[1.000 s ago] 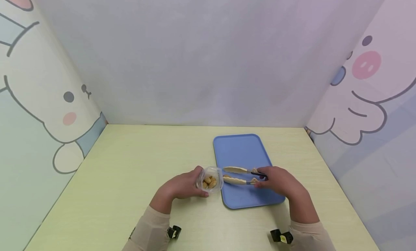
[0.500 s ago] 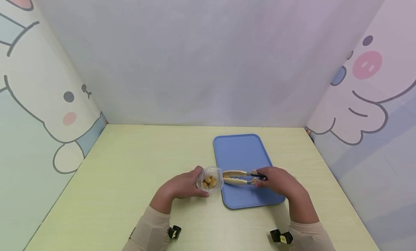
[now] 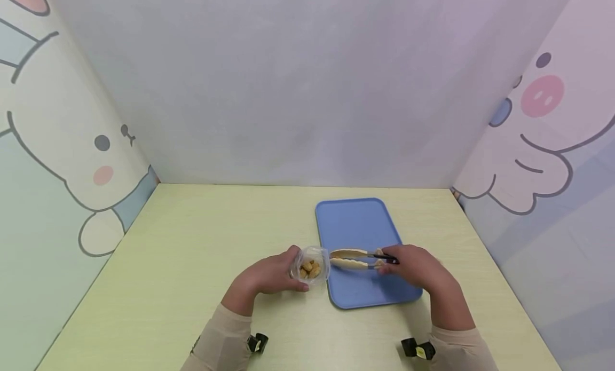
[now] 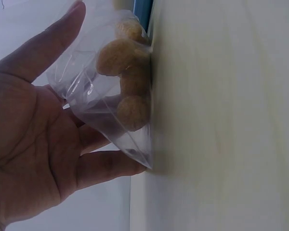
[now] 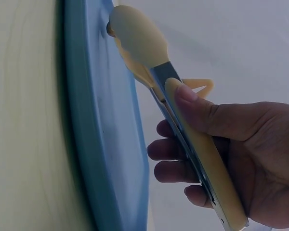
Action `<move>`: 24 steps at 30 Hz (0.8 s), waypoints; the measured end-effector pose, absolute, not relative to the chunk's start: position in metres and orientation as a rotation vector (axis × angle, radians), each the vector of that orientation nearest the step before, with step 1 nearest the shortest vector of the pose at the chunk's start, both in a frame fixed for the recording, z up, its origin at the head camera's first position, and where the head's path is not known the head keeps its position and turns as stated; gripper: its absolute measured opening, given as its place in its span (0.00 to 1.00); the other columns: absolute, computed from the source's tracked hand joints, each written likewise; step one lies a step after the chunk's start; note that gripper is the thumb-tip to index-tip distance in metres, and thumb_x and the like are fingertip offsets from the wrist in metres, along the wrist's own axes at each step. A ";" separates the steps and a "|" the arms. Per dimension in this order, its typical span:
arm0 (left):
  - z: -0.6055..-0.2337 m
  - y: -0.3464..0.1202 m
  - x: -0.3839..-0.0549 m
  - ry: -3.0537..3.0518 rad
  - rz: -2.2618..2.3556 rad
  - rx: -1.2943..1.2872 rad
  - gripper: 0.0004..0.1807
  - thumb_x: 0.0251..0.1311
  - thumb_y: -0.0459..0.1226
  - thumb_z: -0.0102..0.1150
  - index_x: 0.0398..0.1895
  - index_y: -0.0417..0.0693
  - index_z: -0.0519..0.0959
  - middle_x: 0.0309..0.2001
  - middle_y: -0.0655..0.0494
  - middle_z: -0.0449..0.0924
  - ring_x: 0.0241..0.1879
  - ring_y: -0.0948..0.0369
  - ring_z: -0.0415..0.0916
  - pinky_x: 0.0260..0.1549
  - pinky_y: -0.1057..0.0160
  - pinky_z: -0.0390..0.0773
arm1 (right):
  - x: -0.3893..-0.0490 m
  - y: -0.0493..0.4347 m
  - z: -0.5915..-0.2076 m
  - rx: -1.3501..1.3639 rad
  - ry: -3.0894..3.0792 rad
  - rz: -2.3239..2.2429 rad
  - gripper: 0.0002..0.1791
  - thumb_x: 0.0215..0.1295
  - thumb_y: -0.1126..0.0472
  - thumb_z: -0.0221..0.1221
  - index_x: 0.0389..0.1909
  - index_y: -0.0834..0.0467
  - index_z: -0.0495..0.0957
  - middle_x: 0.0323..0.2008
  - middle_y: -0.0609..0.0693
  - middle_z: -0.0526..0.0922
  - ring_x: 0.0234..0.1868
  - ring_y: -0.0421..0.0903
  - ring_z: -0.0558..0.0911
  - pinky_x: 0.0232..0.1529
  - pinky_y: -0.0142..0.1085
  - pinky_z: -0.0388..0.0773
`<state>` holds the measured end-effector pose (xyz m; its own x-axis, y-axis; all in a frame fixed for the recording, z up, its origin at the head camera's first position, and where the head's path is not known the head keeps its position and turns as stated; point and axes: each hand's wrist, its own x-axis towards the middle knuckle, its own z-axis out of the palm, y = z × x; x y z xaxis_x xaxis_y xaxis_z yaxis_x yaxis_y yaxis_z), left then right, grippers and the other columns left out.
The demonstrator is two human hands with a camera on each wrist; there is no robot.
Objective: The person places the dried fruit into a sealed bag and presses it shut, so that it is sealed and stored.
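Note:
A clear plastic bag (image 3: 323, 256) with several brown, peanut-like pieces (image 3: 309, 269) stands on the table by the tray's left edge. My left hand (image 3: 270, 272) holds it from the left, thumb and fingers around its sides; the left wrist view shows the pieces (image 4: 134, 113) through the film. In my right hand (image 3: 413, 265) are cream-tipped tongs (image 3: 349, 263), gripped with the thumb on one arm and fingers on the other. Their scalloped heads (image 5: 139, 36) are low over the blue tray (image 3: 357, 221). A small brown piece (image 5: 110, 30) shows at the tips, partly hidden.
The blue tray lies lengthwise right of centre on a pale wood-grain table (image 3: 216, 227). A grey-white wall (image 3: 307, 93) rises behind, and cartoon-printed side panels (image 3: 567, 163) border the table. Straps with black mounts (image 3: 258, 343) sit at both sleeves.
The tongs' heads have drawn closer together around the small brown piece. In the last half second the tongs shift slightly away from me and rightward. The left hand and bag stay put.

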<state>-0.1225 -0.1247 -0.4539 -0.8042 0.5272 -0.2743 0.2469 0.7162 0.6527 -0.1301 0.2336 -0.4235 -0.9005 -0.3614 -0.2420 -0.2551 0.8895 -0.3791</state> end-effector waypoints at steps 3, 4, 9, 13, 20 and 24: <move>-0.454 -0.125 -0.122 2.478 0.850 0.598 0.34 0.50 0.59 0.69 0.49 0.55 0.61 0.38 0.61 0.72 0.35 0.62 0.71 0.36 0.59 0.70 | -0.130 0.236 -0.422 -0.454 2.756 -0.508 0.12 0.61 0.46 0.64 0.39 0.47 0.79 0.26 0.42 0.75 0.28 0.42 0.71 0.31 0.39 0.67; -0.454 -0.125 -0.122 2.479 0.851 0.600 0.34 0.50 0.60 0.69 0.49 0.55 0.61 0.39 0.61 0.72 0.35 0.62 0.71 0.36 0.59 0.70 | -0.130 0.237 -0.421 -0.449 2.758 -0.514 0.11 0.61 0.46 0.64 0.38 0.47 0.78 0.26 0.42 0.75 0.28 0.42 0.70 0.31 0.39 0.66; -0.456 -0.125 -0.123 2.481 0.851 0.602 0.34 0.50 0.60 0.68 0.48 0.55 0.61 0.39 0.61 0.72 0.35 0.62 0.71 0.37 0.59 0.70 | -0.131 0.240 -0.420 -0.457 2.761 -0.523 0.11 0.62 0.46 0.63 0.36 0.47 0.77 0.25 0.43 0.73 0.28 0.42 0.69 0.30 0.39 0.65; -0.456 -0.126 -0.123 2.477 0.855 0.603 0.34 0.50 0.60 0.69 0.49 0.55 0.61 0.38 0.61 0.72 0.35 0.62 0.71 0.37 0.59 0.70 | -0.131 0.240 -0.420 -0.474 2.781 -0.526 0.10 0.63 0.47 0.63 0.35 0.47 0.76 0.25 0.43 0.73 0.28 0.42 0.69 0.30 0.38 0.65; -0.458 -0.126 -0.123 2.474 0.858 0.603 0.34 0.50 0.60 0.69 0.49 0.56 0.61 0.39 0.61 0.73 0.36 0.62 0.71 0.37 0.59 0.71 | -0.133 0.239 -0.420 -0.492 2.837 -0.522 0.09 0.64 0.48 0.63 0.37 0.48 0.76 0.28 0.41 0.74 0.29 0.42 0.70 0.32 0.39 0.66; -0.457 -0.127 -0.122 2.473 0.857 0.600 0.34 0.50 0.60 0.68 0.49 0.56 0.61 0.39 0.61 0.72 0.36 0.62 0.71 0.37 0.59 0.71 | -0.132 0.238 -0.416 -0.516 2.856 -0.534 0.12 0.64 0.45 0.62 0.38 0.49 0.76 0.29 0.41 0.75 0.30 0.41 0.71 0.32 0.38 0.67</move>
